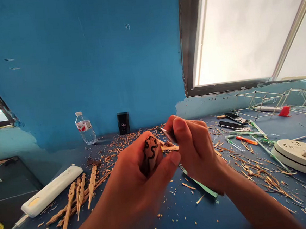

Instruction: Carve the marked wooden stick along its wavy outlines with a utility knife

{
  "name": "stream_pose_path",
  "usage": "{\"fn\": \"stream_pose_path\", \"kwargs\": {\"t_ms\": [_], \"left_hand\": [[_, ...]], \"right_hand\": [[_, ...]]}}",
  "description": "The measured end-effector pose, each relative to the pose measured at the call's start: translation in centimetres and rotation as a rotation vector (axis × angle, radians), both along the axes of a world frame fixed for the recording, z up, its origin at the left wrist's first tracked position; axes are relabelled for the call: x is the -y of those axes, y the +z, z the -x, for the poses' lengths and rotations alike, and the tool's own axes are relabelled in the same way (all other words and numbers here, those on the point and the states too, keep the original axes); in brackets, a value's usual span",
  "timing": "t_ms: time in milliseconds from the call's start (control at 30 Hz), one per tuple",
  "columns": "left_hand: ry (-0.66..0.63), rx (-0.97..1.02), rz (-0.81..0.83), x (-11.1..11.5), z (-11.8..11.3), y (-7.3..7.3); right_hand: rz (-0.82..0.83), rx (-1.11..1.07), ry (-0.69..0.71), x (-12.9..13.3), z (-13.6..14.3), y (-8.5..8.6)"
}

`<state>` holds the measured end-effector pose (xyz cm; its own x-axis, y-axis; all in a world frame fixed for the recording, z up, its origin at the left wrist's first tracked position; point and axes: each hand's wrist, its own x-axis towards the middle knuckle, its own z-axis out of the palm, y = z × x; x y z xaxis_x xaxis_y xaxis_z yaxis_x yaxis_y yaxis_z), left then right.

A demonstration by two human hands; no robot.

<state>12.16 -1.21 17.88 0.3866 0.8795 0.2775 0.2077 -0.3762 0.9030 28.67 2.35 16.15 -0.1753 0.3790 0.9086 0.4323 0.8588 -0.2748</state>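
Note:
My left hand (144,175) is wrapped round a piece of pale wood (150,151) with dark curving lines on it. Close beside it on the right, my right hand (191,143) grips a small blade (167,133), its fingers curled and its thumb pressed on top. Between the two hands a thin light strip of wood (170,148) shows near the blade. The left thumb points toward the right hand. The blade's handle is mostly hidden in the right fist.
Carved wooden sticks (79,191) lie left beside a white power strip (53,189). A bottle (85,128) and black box (123,124) stand by the wall. Shavings (266,179), phones (233,122), an orange cutter (246,140) and a round socket unit (299,156) are right.

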Motion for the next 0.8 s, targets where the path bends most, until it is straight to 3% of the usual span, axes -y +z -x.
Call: {"fn": "stream_pose_path", "kwargs": {"t_ms": [133, 300, 533, 667, 800], "left_hand": [[0.015, -0.009, 0.028, 0.3, 0.1, 0.5], [0.056, -0.044, 0.127, 0.6, 0.0, 1.1], [-0.02, -0.171, -0.034, -0.4, 0.5, 0.3], [0.068, -0.249, -0.192, -0.7, 0.4, -0.1], [0.049, -0.246, -0.237, -1.0, 0.3, -0.1]], "right_hand": [[0.022, 0.044, 0.099, -0.1, -0.9, 0.5], [0.041, 0.151, 0.12, -0.1, -1.6, 0.6], [0.028, 0.206, 0.229, -0.5, -1.6, 0.5], [0.038, 0.25, 0.179, -0.7, -1.5, 0.4], [0.027, 0.206, -0.024, -0.3, -1.0, 0.2]]}}
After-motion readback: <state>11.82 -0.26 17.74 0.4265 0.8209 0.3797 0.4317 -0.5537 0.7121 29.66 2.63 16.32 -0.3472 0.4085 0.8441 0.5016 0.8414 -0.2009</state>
